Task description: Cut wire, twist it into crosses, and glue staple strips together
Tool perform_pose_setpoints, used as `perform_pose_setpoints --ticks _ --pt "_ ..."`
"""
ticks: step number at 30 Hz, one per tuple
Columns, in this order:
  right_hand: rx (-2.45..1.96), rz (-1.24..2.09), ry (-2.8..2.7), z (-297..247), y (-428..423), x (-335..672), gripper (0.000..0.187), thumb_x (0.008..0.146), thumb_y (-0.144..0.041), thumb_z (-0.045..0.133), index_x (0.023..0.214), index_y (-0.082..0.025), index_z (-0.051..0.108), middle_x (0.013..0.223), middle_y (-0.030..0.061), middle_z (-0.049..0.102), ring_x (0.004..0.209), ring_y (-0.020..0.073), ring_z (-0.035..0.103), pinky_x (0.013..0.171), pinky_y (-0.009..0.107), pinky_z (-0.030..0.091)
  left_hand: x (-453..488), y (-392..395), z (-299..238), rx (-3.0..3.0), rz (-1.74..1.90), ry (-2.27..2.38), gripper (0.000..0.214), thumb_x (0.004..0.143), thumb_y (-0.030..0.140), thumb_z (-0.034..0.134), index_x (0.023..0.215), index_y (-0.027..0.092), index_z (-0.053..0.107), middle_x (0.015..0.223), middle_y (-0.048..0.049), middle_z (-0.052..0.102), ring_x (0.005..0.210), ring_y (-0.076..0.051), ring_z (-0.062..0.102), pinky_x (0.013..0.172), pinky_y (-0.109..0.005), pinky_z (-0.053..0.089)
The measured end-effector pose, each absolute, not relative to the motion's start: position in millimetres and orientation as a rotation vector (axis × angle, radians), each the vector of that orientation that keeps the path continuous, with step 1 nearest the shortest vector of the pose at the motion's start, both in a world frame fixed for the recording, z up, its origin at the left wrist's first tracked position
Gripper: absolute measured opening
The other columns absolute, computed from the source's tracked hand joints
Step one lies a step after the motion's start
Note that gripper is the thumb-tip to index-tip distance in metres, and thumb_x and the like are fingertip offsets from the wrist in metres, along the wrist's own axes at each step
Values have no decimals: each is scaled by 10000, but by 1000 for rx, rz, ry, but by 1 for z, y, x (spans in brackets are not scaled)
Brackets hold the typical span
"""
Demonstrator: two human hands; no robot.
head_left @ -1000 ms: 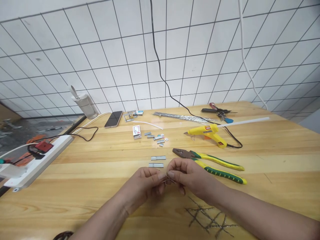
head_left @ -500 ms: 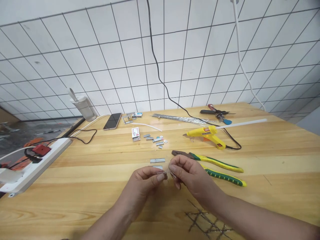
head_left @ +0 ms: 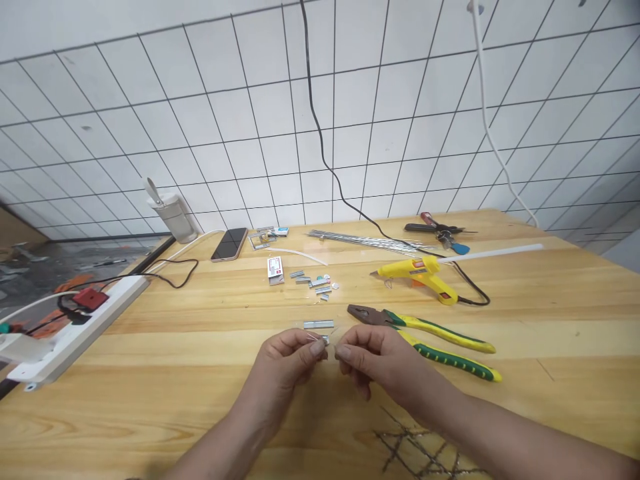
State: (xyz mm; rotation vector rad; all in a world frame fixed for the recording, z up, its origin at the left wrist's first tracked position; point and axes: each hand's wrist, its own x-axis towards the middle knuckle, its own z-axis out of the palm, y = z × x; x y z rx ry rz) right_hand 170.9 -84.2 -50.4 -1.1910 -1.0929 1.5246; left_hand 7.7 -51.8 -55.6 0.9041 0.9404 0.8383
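Note:
My left hand (head_left: 289, 360) is closed in a pinch on a thin silvery piece of wire (head_left: 314, 337). Close beside it, fingertips a small gap apart, my right hand (head_left: 373, 353) also pinches something very fine, which looks like a thin piece of wire and is mostly hidden by the fingers. Just beyond the hands lies a strip of staples (head_left: 319, 324), with another partly covered by my left fingertips. Pliers (head_left: 370, 315) with yellow and green handles lie behind my right hand. Below my right forearm is a lattice of dark wire pieces (head_left: 417, 443).
Farther back lie short staple strips (head_left: 320, 283), a small box (head_left: 275, 269), a phone (head_left: 230, 245) and a bundle of metal rods (head_left: 365, 241). A yellow glue gun (head_left: 417, 269) trails a black cord. A power strip (head_left: 85, 327) sits at left; a tiled wall closes the back.
The view has shifted slightly, so everything sits a little lower and to the right. My hands stay close together, still pinching; the fingers of my right hand have turned a little downward.

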Motion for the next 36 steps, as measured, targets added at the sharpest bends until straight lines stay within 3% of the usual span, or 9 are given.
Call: perform_pose_setpoints --ticks 8,12,16,23,28,36 --pt "-1140 1481 -1116 -54 -85 172 332 725 -476 636 660 -155 582 564 -37 508 444 71 442 391 195 387 8 -52 -53 908 826 891 213 583 296 800 633 129 678 571 -5 610 460 -46 338 462 -202 215" --pt "-1237 1178 -1315 -52 -89 170 225 771 -377 596 685 -170 597 503 -50 463 456 89 428 434 219 375 10 -53 -56 783 809 821 189 579 258 806 683 143 699 583 -9 618 480 -52 387 472 -192 257" --pt "-1216 808 -1549 -56 -94 168 154 814 -269 546 697 -184 598 622 3 569 577 128 507 519 242 402 13 -57 -58 717 796 794 181 570 245 812 642 131 691 542 9 572 497 -53 415 477 -173 272" --pt "-1168 644 -1619 -61 -93 166 151 831 -215 515 684 -200 547 615 -6 546 565 125 500 533 239 412 14 -59 -61 722 801 796 156 640 248 770 635 123 677 549 15 529 514 -57 384 487 -177 262" --pt "-1228 650 -1638 -63 -92 165 159 828 -226 504 675 -202 540 610 1 546 553 131 490 512 245 396 11 -61 -63 832 815 799 180 700 272 724 616 126 659 530 28 479 504 -63 333 504 -201 258" --pt "-1225 907 -1583 -57 -93 169 177 839 -301 520 722 -186 586 634 1 571 576 127 491 526 240 390 11 -57 -60 721 787 815 183 592 262 794 590 120 678 541 7 553 538 -74 432 548 -189 338"
